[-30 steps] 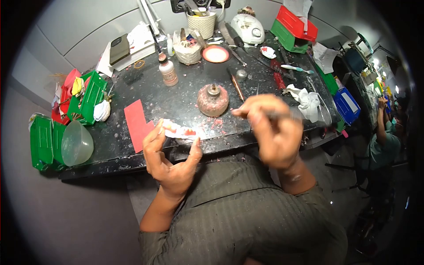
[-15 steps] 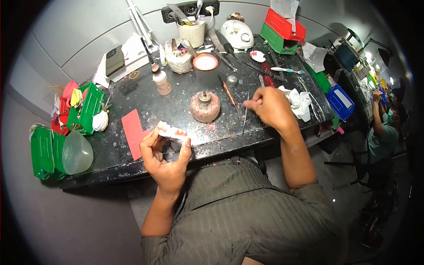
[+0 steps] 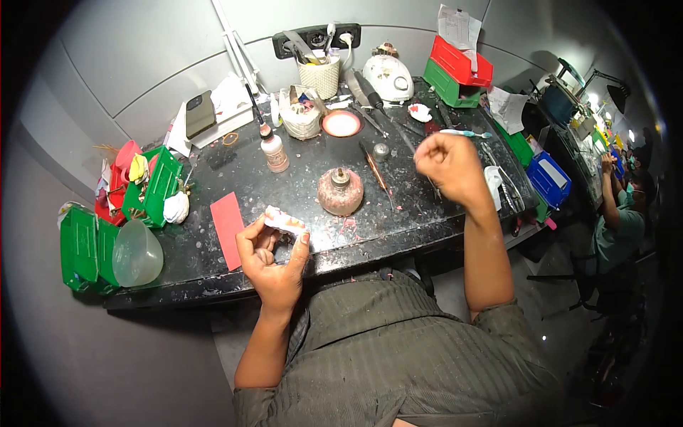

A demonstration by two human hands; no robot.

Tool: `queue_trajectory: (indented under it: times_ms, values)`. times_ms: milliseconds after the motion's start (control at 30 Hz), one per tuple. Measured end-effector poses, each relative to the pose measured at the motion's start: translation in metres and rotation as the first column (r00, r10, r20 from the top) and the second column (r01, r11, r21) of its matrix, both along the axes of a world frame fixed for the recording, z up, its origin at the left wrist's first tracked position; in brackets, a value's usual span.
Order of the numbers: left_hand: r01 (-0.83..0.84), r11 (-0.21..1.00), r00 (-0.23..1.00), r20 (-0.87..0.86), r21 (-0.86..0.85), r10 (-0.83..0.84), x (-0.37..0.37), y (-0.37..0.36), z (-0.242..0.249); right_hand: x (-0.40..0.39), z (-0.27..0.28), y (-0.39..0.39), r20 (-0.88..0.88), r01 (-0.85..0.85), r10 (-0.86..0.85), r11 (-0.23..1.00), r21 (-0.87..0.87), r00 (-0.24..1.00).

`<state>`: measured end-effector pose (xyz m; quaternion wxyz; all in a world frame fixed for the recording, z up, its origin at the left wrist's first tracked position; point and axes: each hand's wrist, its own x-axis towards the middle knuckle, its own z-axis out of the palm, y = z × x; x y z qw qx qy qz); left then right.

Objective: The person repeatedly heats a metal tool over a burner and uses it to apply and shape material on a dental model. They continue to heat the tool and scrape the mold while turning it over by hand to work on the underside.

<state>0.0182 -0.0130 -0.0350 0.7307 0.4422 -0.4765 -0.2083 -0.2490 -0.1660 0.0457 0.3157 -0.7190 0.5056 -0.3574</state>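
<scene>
My left hand (image 3: 274,267) pinches a small white dental cast with pink-red patches (image 3: 284,220) between thumb and fingers, just above the front edge of the bench. Raised over the right part of the bench, my right hand (image 3: 453,169) has its fingers curled around a thin metal hand tool (image 3: 407,141); part of the tool is hidden by the hand. Between the hands stands a round glass spirit burner (image 3: 340,192) with a metal neck. A red wax sheet (image 3: 227,231) lies beside my left hand. Near the burner rests a copper-coloured tool (image 3: 375,169).
Behind the burner are a dropper bottle (image 3: 273,151), a glowing round plate (image 3: 341,124) and a white machine (image 3: 388,77). Green bins (image 3: 80,245) and a translucent bowl (image 3: 137,254) stand left. White tissue (image 3: 492,186) lies right. Another person (image 3: 617,224) sits at the far right.
My right hand has lifted away from the burner, and the thin tool in it has turned to another slant. My left hand still holds the cast. The whole view has shifted slightly.
</scene>
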Motion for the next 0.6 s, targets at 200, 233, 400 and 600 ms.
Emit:
queue_trajectory:
  times_ms: [200, 233, 400, 600]
  values:
    - [0.036, 0.999, 0.998, -0.046, -0.008, -0.037, 0.001, -0.004, 0.0, 0.019, 0.025, -0.016, 0.596, -0.094, 0.202, 0.974, -0.208, 0.777]
    - [0.045, 0.999, 0.997, -0.057, -0.009, -0.046, 0.002, -0.005, 0.0, 0.024, 0.024, -0.017, 0.596, -0.094, 0.202, 0.974, -0.208, 0.777]
    - [0.056, 0.998, 0.998, -0.031, -0.011, -0.056, 0.002, -0.004, 0.0, 0.047, 0.002, -0.026, 0.755, -0.107, 0.227, 0.973, -0.205, 0.616]
    - [0.048, 0.999, 0.999, -0.015, -0.003, -0.048, 0.003, -0.003, -0.001, 0.057, -0.014, -0.029, 0.774, -0.084, 0.155, 0.988, -0.131, 0.614]
